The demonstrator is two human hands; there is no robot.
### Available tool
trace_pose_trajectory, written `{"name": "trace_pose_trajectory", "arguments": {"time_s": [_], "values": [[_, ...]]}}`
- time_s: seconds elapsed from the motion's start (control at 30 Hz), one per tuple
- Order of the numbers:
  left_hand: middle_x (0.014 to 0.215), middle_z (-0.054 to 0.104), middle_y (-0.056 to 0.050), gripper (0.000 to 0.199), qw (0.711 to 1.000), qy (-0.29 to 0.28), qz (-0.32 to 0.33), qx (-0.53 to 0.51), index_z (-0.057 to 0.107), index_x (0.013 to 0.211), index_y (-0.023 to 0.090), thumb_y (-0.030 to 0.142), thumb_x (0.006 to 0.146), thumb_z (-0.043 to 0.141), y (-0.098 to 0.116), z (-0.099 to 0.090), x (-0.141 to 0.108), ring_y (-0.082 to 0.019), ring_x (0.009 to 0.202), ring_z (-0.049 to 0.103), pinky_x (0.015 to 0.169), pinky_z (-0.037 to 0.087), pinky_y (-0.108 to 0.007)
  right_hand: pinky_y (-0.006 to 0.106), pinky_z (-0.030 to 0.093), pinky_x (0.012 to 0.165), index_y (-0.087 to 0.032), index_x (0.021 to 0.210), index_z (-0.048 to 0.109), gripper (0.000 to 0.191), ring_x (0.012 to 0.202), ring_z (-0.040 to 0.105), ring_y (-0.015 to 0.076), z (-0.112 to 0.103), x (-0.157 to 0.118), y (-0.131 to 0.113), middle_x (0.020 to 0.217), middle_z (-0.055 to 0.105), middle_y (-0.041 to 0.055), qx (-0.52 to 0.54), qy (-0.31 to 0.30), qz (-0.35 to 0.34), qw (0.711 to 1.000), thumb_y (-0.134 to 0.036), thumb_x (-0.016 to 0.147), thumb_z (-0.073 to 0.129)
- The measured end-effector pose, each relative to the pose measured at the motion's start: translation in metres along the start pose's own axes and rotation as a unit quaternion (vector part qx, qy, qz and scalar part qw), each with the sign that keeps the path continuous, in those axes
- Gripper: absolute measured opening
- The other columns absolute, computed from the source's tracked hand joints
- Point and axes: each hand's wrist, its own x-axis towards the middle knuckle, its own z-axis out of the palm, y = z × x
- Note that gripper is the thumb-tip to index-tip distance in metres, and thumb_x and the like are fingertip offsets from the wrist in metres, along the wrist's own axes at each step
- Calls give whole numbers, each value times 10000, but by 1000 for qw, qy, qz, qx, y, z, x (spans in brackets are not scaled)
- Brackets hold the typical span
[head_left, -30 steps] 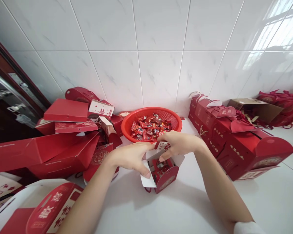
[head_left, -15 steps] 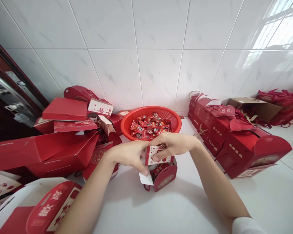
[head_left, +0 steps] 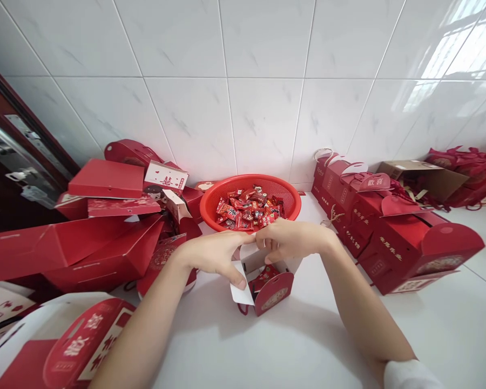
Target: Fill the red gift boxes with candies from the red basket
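Observation:
A small red gift box [head_left: 274, 296] stands on the white surface with its top flaps up, showing pale inner walls. Red wrapped packets [head_left: 265, 276] lie inside, partly covered. My left hand [head_left: 216, 256] holds the box from the left, thumb on the white side flap [head_left: 242, 290] and fingers at the rear edge. Above the opening, my right hand [head_left: 289, 240] has its fingers bent down with the thumb apart; I see nothing between them. Just behind both hands sits a red plastic basket [head_left: 290, 197] with several wrapped candies [head_left: 243, 206].
Empty red cartons [head_left: 101, 243] pile up on the left, with a large open box [head_left: 71, 346] in front. Closed red gift boxes [head_left: 405, 248] line the right side beside an open brown carton [head_left: 425, 175]. A tiled wall [head_left: 263, 119] rises behind.
The red-and-white printed piece under my right fingers has gone from view, exposing more of the box's inside. My right fingers have bent downward. My left hand has hardly moved.

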Motion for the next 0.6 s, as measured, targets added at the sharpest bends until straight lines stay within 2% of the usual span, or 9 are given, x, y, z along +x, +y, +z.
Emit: {"name": "trace_pose_trajectory", "arguments": {"time_s": [0.1,0.2,0.27,0.4,0.53,0.6], "values": [[1375,615,-46,944,1000,5,-13,10,427,1513,271,430,651,779,4,0,-4,-240,997,637,790,480,-262,262,427,643,-176,1078,650,291,897,637,218,-5,-14,-2,963,694,61,9,30,13,999,-290,828,746],[1321,650,-59,948,998,11,-48,25,408,1537,247,494,691,757,11,1,-9,-258,1022,647,776,478,-262,264,431,643,-178,1060,637,361,916,626,228,-10,-30,-6,987,672,67,2,39,42,998,-308,766,802],[1303,656,-61,895,998,18,-60,29,440,1518,237,511,720,736,14,2,-13,-257,1016,660,772,480,-261,263,424,640,-183,1067,621,414,924,616,231,-12,-37,-7,1015,660,67,-1,32,56,998,-331,737,823],[1274,636,-53,718,997,25,-40,55,576,1399,254,466,732,735,15,2,-18,-247,1029,644,788,476,-259,264,391,616,-200,1035,588,467,919,588,230,-9,-36,-4,1017,635,52,-29,21,71,997,-385,689,842],[1218,613,-31,516,997,39,-1,71,671,1245,307,445,750,724,15,2,-19,-232,1035,612,790,468,-258,264,344,572,-199,935,530,398,861,567,212,-4,-26,-3,964,611,43,-73,45,122,989,-331,689,813],[1234,612,-31,542,997,41,-4,71,654,1268,310,468,754,725,16,3,-20,-233,1048,611,808,472,-261,265,332,572,-198,899,511,362,820,563,199,-3,-24,-6,934,601,39,-88,53,136,985,-306,701,795]]}}
